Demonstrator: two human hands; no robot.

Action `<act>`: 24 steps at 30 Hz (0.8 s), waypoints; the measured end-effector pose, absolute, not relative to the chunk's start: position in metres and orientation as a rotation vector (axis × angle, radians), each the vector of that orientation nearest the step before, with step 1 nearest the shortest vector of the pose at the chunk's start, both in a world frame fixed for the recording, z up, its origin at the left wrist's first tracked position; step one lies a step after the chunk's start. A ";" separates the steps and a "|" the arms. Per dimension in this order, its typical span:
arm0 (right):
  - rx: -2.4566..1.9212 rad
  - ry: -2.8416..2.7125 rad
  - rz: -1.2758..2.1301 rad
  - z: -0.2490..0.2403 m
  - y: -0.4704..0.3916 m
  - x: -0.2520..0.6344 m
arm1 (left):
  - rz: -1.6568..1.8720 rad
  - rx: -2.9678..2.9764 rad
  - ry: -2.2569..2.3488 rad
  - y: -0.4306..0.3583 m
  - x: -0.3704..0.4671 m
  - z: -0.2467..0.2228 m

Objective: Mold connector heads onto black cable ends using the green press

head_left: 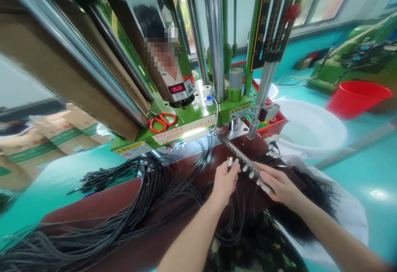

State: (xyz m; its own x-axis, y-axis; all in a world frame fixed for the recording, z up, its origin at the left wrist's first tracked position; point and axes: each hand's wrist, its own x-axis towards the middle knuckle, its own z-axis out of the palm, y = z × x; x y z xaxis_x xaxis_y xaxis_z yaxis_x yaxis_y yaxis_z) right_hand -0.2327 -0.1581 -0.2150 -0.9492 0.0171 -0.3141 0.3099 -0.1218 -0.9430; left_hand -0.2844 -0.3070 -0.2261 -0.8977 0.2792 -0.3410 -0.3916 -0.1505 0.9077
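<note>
My right hand (279,185) is closed on the near end of a long, narrow metal bar (232,148), which slants away toward the machine. Along the bar's side sit several small silvery connectors (252,174). Left of it, my left hand (223,183) is closed, and a small metal connector (230,162) sticks up from its fingertips. Thin black cables (236,205) hang below that hand; whether they join the connector cannot be made out. Many more black cables (145,197) lie bundled across the dark red tabletop (89,205).
A green press machine (192,116) with upright steel rods stands ahead. Red-handled scissors (163,122) and a blue-and-white spool (209,100) lie on its base. To the right are a white tub (310,127) and a red bucket (356,98). Brown sacks (46,139) stand at left.
</note>
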 end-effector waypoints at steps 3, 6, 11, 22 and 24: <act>0.357 1.950 -2.146 -0.215 -0.158 -0.233 | 2.082 -0.138 1.652 -0.308 -0.286 -0.227; 0.348 1.942 -2.144 -0.216 -0.157 -0.234 | 2.096 -0.114 1.593 -0.311 -0.289 -0.228; 0.242 2.012 -2.105 -0.219 -0.155 -0.234 | 2.092 -0.090 1.555 -0.314 -0.290 -0.229; 0.245 1.977 -2.151 -0.227 -0.153 -0.235 | 1.990 0.130 2.120 -0.324 -0.298 -0.232; 0.275 1.949 -2.136 -0.224 -0.152 -0.235 | 1.959 0.140 2.162 -0.328 -0.301 -0.231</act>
